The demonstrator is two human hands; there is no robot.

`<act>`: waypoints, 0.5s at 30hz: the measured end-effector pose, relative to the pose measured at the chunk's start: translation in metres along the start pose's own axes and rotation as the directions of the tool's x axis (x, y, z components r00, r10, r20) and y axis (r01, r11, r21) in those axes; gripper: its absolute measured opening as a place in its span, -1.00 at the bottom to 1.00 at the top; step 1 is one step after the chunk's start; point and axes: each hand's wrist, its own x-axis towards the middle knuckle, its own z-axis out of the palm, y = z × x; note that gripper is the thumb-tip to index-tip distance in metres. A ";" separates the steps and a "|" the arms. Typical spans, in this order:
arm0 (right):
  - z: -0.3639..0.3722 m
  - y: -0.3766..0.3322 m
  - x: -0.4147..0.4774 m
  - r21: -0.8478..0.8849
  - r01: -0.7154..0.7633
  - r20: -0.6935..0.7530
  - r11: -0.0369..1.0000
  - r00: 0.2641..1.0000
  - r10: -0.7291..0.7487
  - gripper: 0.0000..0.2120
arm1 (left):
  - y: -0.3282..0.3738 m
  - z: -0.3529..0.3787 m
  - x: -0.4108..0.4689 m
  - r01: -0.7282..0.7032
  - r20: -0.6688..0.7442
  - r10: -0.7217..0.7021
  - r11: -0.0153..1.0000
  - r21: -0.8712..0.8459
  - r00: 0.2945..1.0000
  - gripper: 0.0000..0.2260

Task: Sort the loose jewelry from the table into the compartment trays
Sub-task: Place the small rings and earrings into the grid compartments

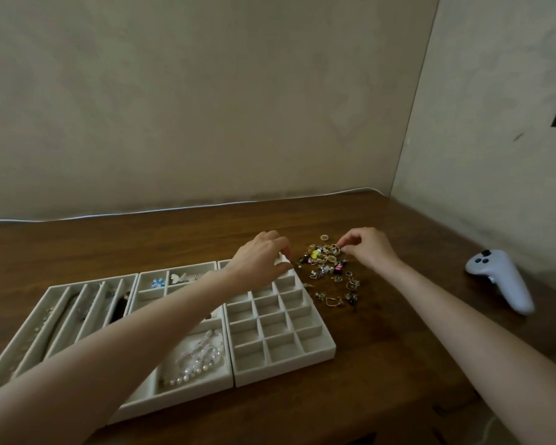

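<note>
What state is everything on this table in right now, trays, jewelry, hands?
loose jewelry, heaped unsorted on the table beside the grid tray.
grid tray, visible compartments empty.
middle tray, holds a pearl strand.
slotted tray, some slots filled.
left hand, fingers curled over grid tray's far corner; hold unclear.
right hand, pinching a piece in the loose jewelry.
controller, lying untouched on the table.

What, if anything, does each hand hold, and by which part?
The right hand pinches a piece at the pile's far edge; which part cannot be told. The left hand curls over the grid tray's far corner; any hold there is hidden.
</note>
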 end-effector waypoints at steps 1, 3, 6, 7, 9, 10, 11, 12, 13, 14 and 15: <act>-0.001 0.001 0.000 0.001 0.005 -0.003 1.000 1.000 -0.005 -0.90 | -0.001 0.003 0.001 0.005 0.001 -0.005 1.000 -0.001 1.000 -0.79; -0.001 0.004 0.001 0.009 0.011 -0.012 1.000 1.000 -0.010 -0.89 | -0.002 0.008 0.004 0.023 0.001 -0.023 1.000 -0.011 1.000 -0.79; -0.001 0.011 0.001 0.010 0.015 -0.025 1.000 1.000 -0.015 -0.90 | -0.003 0.015 0.008 0.046 -0.002 -0.046 0.999 -0.023 0.999 -0.79; -0.002 0.012 0.001 0.011 0.014 -0.023 1.000 1.000 -0.014 -0.90 | -0.003 0.017 0.010 0.050 -0.003 -0.050 0.998 -0.028 0.999 -0.80; -0.003 0.015 -0.001 0.018 0.019 -0.009 1.000 1.000 -0.019 -0.90 | -0.003 0.021 0.013 0.051 -0.006 -0.051 0.998 -0.040 0.999 -0.80; -0.003 0.017 -0.002 0.023 0.027 0.002 0.999 1.000 -0.027 -0.90 | -0.002 0.023 0.015 0.049 -0.007 -0.049 0.998 -0.044 0.999 -0.81; -0.004 0.017 -0.003 0.028 0.038 0.014 0.999 0.999 -0.039 -0.90 | -0.001 0.024 0.016 0.046 -0.008 -0.047 0.998 -0.048 0.999 -0.81; -0.005 0.017 -0.005 0.034 0.051 0.026 0.998 0.998 -0.052 -0.90 | 0.000 0.025 0.018 0.044 -0.009 -0.045 0.998 -0.053 0.999 -0.82; -0.005 0.016 -0.007 0.041 0.065 0.036 0.997 0.997 -0.066 -0.91 | 0.002 0.026 0.019 0.044 -0.007 -0.044 0.997 -0.057 0.999 -0.82; -0.006 0.016 -0.009 0.048 0.081 0.048 0.996 0.995 -0.084 -0.92 | 0.003 0.027 0.021 0.043 -0.008 -0.043 0.997 -0.060 0.999 -0.83; -0.007 0.015 -0.011 0.057 0.099 0.065 0.993 0.993 -0.103 -0.91 | 0.004 0.028 0.022 0.042 -0.009 -0.043 0.997 -0.062 0.999 -0.83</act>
